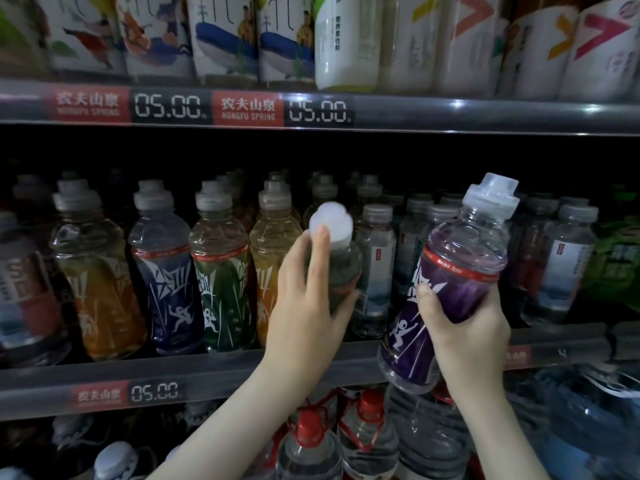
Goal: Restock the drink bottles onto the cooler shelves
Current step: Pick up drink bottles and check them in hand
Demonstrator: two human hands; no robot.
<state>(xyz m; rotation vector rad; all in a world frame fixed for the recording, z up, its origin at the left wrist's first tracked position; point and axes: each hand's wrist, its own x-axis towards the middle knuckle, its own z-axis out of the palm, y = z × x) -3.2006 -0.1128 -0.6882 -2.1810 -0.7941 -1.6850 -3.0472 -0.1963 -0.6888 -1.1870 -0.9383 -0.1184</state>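
My left hand (306, 306) grips a sports drink bottle (341, 261) with a pale cap at the front of the middle cooler shelf (207, 372), index finger up near the cap. The bottle leans towards me, between an orange bottle (273, 251) and clear water bottles (375, 265). My right hand (464, 327) holds a purple-labelled bottle (460, 278) by its lower half, tilted with the cap to the upper right, in front of the shelf edge.
Orange, blue and green sports bottles (166, 268) fill the shelf's left side. Water bottles (561, 265) stand at the right. White-labelled bottles (225, 36) line the upper shelf. Red-capped large water bottles (311, 441) sit on the shelf below.
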